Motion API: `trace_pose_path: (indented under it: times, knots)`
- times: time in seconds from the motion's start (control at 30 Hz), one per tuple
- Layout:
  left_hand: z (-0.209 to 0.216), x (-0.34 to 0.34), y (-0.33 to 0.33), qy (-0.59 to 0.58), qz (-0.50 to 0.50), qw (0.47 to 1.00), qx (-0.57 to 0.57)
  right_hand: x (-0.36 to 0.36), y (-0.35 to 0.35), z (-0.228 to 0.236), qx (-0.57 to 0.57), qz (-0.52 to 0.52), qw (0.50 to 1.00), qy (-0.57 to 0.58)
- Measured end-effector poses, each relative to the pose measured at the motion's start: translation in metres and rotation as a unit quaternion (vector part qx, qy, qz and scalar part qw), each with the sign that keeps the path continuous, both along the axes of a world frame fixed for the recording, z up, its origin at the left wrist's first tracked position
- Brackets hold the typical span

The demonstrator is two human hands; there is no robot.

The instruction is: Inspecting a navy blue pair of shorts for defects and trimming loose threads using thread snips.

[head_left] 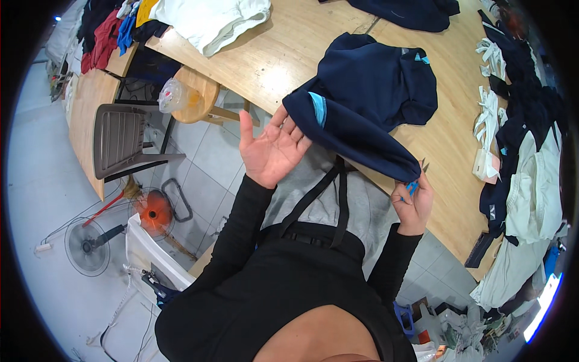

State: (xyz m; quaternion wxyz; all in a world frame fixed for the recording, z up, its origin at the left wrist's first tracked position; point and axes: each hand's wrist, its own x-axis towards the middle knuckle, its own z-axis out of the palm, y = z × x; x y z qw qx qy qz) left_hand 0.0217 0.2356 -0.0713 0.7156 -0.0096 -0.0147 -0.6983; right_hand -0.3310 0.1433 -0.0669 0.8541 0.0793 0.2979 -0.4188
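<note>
A navy blue garment [377, 81] with light blue patches lies on the wooden table, its near part hanging over the edge toward me. My left hand [272, 148] is palm up with fingers stretched out; some fingertips go under the garment's left corner beside a light blue patch [318, 108]. My right hand [414, 202] is closed around small blue-handled scissors [412, 187], whose dark tips show above the fingers. It also touches the garment's near right end, but whether it pinches the cloth there is hidden.
On the wooden table [458, 181] lie white garments [211, 24] at far left, another navy garment [410, 12] at the far edge, and bundles of white strips [487, 117] at right. A stool [196, 99], grey chair [119, 142] and fans [151, 211] stand left.
</note>
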Motion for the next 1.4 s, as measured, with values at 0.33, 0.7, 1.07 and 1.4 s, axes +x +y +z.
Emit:
trace_pose_path:
  times: [0.33, 0.7, 1.07, 1.4]
  knots:
    - [0.003, -0.018, -0.01, 0.082, 0.016, 0.996, 0.043, -0.008, -0.002, 0.008, 0.08, -0.045, 0.995, 0.048]
    - [-0.011, -0.025, -0.001, -0.014, 0.002, 0.98, 0.198, 0.044, 0.011, 0.053, -0.083, 0.073, 0.993, 0.025]
    - [0.01, -0.034, -0.009, -0.277, 0.096, 0.889, 0.351, 0.062, 0.03, 0.07, -0.236, 0.106, 0.919, 0.297]
    - [-0.002, -0.026, -0.002, -0.626, 0.132, 0.718, 0.274, 0.018, 0.012, 0.039, -0.33, -0.045, 0.585, 0.739]
